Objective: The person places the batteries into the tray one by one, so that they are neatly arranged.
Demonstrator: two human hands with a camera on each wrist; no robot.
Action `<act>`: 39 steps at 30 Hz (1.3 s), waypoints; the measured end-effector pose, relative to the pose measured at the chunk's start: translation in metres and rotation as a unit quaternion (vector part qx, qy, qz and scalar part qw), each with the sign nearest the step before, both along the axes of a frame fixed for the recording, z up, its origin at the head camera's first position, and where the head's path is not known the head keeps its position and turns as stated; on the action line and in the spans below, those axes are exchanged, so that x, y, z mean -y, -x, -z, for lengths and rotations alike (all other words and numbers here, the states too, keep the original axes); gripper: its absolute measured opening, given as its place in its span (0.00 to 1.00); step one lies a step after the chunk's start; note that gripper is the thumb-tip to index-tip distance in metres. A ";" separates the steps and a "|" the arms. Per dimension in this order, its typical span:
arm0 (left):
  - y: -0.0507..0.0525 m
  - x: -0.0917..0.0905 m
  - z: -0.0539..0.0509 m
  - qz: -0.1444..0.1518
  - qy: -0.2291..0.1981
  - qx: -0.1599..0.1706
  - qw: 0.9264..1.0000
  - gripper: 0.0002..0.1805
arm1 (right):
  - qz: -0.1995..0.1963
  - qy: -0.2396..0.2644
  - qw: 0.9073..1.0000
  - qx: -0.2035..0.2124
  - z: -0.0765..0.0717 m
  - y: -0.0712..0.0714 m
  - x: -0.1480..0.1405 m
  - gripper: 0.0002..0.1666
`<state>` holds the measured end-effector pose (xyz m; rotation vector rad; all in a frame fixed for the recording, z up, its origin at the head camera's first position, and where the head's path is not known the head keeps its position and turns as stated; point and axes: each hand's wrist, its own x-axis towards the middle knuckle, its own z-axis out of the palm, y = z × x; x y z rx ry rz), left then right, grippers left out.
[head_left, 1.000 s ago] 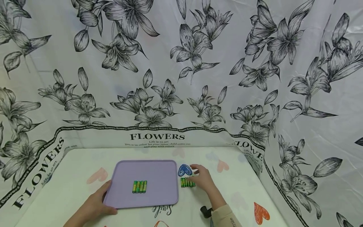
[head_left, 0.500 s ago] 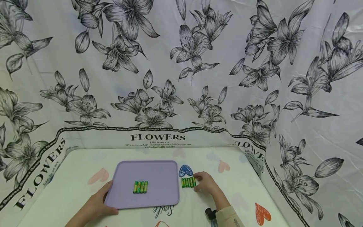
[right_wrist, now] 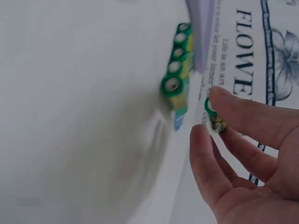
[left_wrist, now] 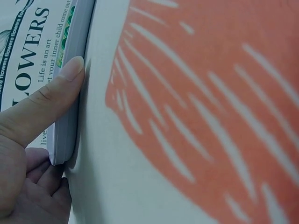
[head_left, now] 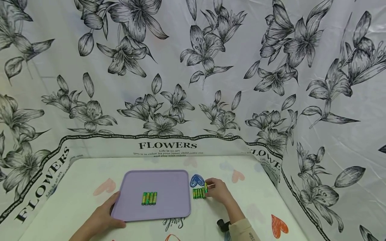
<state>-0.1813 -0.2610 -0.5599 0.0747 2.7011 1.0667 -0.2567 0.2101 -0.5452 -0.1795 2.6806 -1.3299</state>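
Observation:
A purple tray (head_left: 170, 182) lies on the table, carrying a row of several green-and-yellow batteries (head_left: 149, 198). My left hand (head_left: 104, 214) holds the tray's near left corner; in the left wrist view the thumb (left_wrist: 70, 70) lies on its outer wall and the fingers curl at the corner. Right of the tray is a second row of several batteries (head_left: 198, 193), side by side on the cloth. Just off its right end, my right hand (head_left: 220, 191) pinches one battery (right_wrist: 216, 122) between thumb and fingers, held upright and apart from the row (right_wrist: 175, 67).
A white tablecloth (head_left: 84, 201) with printed hearts covers the table. Flower-patterned curtain (head_left: 211, 147) hangs behind and at both sides. A small black object (head_left: 223, 225) is beside the right sleeve (head_left: 242, 229).
My right hand came down to the right end of the battery row, pinched the end battery and lifted it off. The left hand and the tray stayed put.

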 end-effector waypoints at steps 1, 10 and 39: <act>0.000 0.000 0.000 0.001 -0.001 -0.001 1.000 0.78 | -0.008 0.011 1.000 -0.002 -0.002 0.000 0.002 0.32; 0.000 0.002 0.004 0.000 -0.004 -0.003 1.000 0.78 | -0.040 0.055 0.998 -0.009 -0.018 -0.001 0.031 0.33; 0.001 0.004 0.009 -0.004 -0.005 -0.016 1.000 0.80 | -0.094 0.050 0.994 -0.003 -0.004 -0.003 0.164 0.31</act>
